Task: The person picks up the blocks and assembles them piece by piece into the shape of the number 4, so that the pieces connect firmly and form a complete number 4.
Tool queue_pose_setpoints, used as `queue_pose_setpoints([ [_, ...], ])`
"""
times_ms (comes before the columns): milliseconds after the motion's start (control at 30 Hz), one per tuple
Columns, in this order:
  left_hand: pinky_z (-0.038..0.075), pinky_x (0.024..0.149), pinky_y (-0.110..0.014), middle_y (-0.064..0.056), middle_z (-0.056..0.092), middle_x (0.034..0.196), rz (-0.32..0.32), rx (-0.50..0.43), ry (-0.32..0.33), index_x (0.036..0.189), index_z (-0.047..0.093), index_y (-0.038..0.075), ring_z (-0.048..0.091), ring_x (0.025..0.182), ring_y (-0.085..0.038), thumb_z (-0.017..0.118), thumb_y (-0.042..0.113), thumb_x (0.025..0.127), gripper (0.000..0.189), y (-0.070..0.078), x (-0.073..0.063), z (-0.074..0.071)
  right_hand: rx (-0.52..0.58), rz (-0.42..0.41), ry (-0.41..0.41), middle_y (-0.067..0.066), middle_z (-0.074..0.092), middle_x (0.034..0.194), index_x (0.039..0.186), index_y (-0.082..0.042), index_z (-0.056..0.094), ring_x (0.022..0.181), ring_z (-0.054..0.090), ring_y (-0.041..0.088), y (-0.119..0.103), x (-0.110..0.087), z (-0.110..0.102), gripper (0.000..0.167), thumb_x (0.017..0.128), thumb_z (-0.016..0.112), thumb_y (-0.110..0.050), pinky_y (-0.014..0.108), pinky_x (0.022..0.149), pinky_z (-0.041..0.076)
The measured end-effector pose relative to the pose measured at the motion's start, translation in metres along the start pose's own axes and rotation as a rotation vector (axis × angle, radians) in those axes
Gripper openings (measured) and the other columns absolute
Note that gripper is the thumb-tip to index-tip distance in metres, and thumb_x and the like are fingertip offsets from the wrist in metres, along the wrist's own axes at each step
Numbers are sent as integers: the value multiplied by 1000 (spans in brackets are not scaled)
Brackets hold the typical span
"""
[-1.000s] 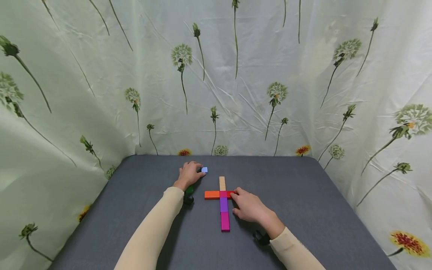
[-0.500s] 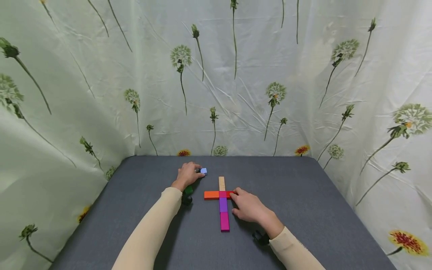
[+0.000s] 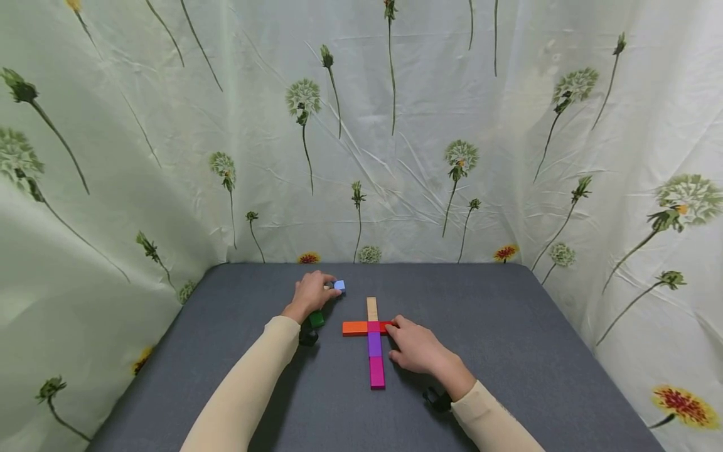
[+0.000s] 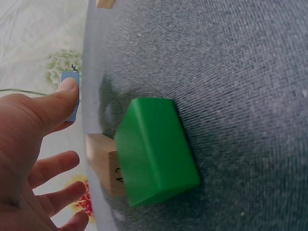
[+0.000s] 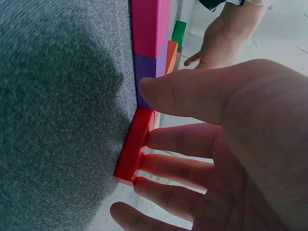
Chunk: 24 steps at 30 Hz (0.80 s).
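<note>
Blue block [image 3: 339, 285] pinched in my left grip [image 3: 310, 293], I'd best hold it level (right grip [image 3: 417, 346] spread, fingertips touching the red block [image 5: 134, 147]).

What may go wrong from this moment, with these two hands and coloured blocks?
The left hand pinches the small blue block, so it might slip from that grip. In the head view, the green block shows right beside the black wrist device on that arm, which may knock it. The right hand touches the red block, part of the cross of blocks; a small push could perhaps spoil its alignment.
</note>
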<state>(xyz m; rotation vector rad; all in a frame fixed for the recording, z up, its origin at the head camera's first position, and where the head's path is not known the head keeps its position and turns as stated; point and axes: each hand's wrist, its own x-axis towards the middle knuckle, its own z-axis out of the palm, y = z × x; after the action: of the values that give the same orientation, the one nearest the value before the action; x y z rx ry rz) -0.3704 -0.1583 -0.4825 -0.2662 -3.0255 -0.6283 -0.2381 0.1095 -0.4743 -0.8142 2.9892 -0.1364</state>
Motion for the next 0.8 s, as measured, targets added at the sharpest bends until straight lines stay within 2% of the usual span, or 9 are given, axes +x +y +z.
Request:
queue_pose_setpoints([
  [300,39,94,-59,-9,63,126,30,44,1,126,72,21,55,116,-34,74,42,91,41,2,-4,-8,-8,-8,5,9,58,120,132,-5,63,97,61,20,-1,-2,-1,50,90,75,-31,41,83,55],
  [500,42,89,-58,-10,63,128,72,73,19,124,74,21,56,116,-35,75,43,90,40,0,-10,-9,-3,-12,7,9,58,120,132,-5,63,97,61,20,-1,-2,-1,50,90,75,-30,41,83,55],
  [800,42,89,-56,-8,63,129,121,60,57,122,74,22,55,117,-34,76,42,89,39,-5,-24,-11,0,-2,-2,10,58,122,133,-6,63,99,61,21,-1,-1,-1,51,90,75,-31,42,84,55],
])
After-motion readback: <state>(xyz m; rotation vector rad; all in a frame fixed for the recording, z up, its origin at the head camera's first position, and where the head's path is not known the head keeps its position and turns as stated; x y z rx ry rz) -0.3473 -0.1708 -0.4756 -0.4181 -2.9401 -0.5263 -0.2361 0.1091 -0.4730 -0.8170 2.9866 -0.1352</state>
